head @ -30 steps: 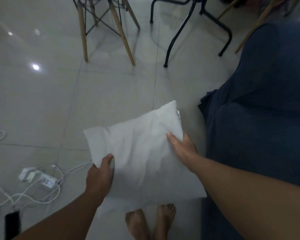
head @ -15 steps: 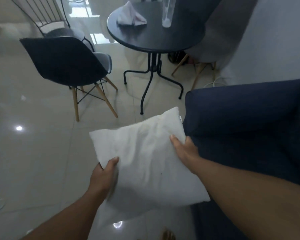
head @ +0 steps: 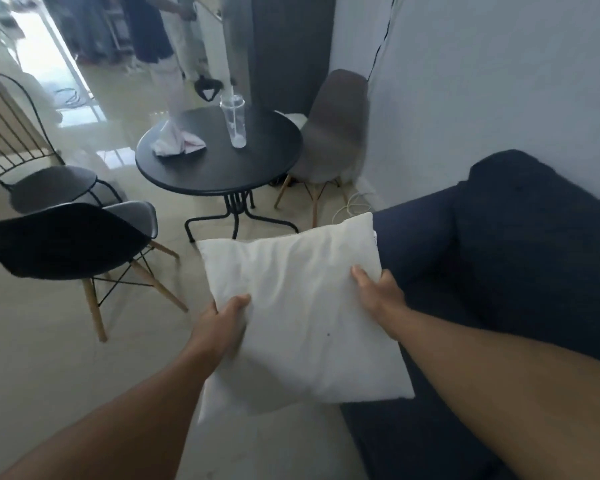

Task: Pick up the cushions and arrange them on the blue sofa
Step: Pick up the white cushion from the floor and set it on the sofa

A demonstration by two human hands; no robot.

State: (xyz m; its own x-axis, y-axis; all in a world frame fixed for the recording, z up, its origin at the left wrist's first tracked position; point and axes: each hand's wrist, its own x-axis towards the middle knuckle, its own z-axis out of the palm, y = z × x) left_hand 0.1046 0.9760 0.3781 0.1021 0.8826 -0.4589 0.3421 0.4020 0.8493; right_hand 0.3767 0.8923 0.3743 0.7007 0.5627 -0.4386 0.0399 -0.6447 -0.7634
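A white cushion [head: 305,306] is held in the air at the left end of the blue sofa [head: 499,258]. My left hand [head: 222,327] grips its left edge, thumb on top. My right hand [head: 381,299] grips its right edge, over the sofa's seat. The cushion's far right corner overlaps the sofa's armrest [head: 416,220] in view. The sofa's dark backrest runs along the white wall on the right. No other cushion is in sight.
A round black table [head: 219,168] stands ahead with a clear plastic cup [head: 234,123] and a crumpled cloth [head: 177,142]. A black shell chair [head: 66,240], a wire-back chair [head: 32,174] and a grey chair [head: 336,129] surround it. A person stands beyond the table.
My view has lifted from the floor to the table and wall. The cushion, held in both hands throughout, has risen and shifted right toward the sofa.
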